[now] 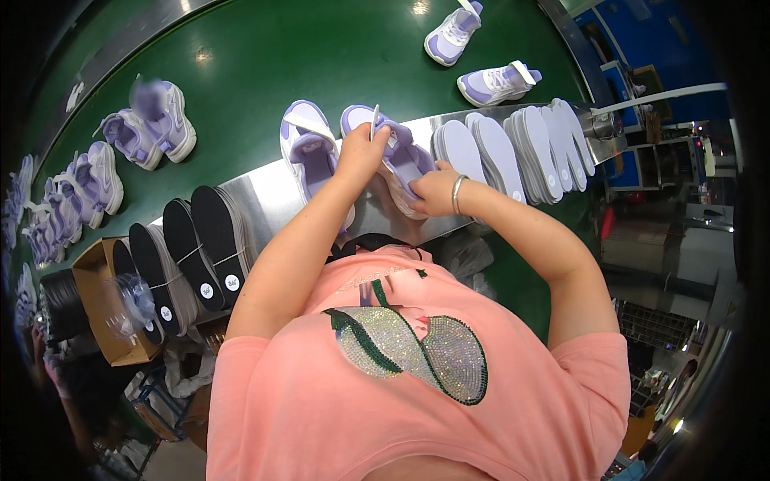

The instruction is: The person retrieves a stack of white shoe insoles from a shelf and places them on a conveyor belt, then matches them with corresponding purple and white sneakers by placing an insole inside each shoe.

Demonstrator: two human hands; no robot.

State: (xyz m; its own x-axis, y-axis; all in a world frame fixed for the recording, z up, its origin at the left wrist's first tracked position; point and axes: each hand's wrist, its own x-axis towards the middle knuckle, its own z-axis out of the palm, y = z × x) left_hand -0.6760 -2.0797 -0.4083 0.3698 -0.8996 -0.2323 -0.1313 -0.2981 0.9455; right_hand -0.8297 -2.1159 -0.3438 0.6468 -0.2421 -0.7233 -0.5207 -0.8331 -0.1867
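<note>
A lavender-and-white sneaker [411, 163] rests on a metal ledge in front of me, toe pointing away. My left hand [365, 152] pinches the sneaker's white strap near the tongue. At the heel, my right hand [438, 190] grips the collar, its thumb by the opening. Parts of the shoe are hidden behind both hands. Just to the left stands a matching sneaker [319, 160], its strap lying over the front; my left forearm covers part of it.
Stacks of pale lavender insoles [497, 152] lie to the right. Bundled black insoles [192, 248] and a cardboard box [104, 309] with clear plastic are at left. More sneakers [164, 128] sit on the green belt [265, 48], left and far right. A metal rail [136, 48] runs along the far side.
</note>
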